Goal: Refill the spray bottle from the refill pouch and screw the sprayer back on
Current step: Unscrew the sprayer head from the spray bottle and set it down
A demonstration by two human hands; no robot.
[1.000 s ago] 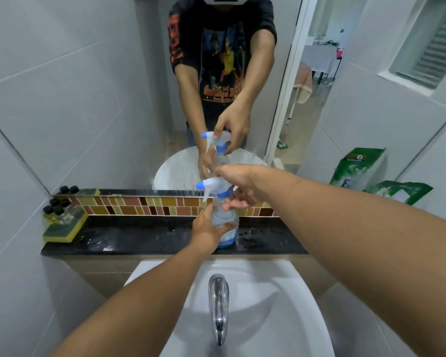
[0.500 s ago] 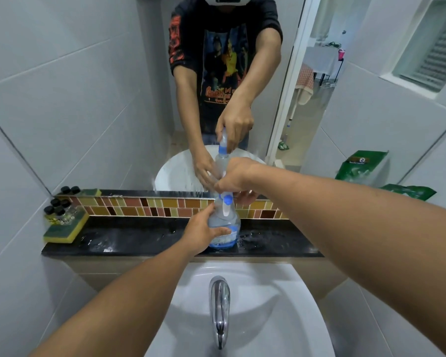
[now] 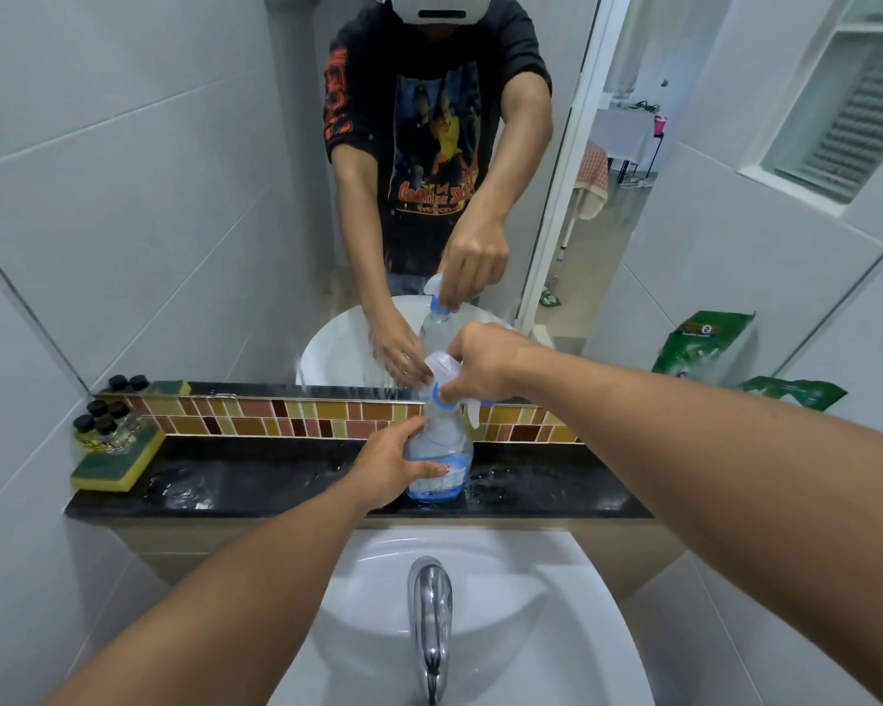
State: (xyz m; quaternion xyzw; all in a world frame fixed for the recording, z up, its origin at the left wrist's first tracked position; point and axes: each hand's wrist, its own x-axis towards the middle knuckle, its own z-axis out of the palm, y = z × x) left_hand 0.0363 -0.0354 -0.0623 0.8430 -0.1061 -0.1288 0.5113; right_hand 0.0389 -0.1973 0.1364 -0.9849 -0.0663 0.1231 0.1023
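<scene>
Left hand (image 3: 386,466) wraps the clear spray bottle (image 3: 442,458), upright on the wet black ledge (image 3: 256,484). Right hand (image 3: 485,364) grips the sprayer (image 3: 442,366) at the blue collar. Green refill pouch (image 3: 791,392) lies far right; sponge (image 3: 118,461) sits left.

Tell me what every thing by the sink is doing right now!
spray bottle: upright on the black ledge, partly filled.
sprayer: on the bottle's neck.
left hand: wrapped around the bottle.
right hand: gripping the sprayer.
refill pouch: lying at the right, untouched.
tap: no water running.
sponge: lying flat on the ledge.
</scene>
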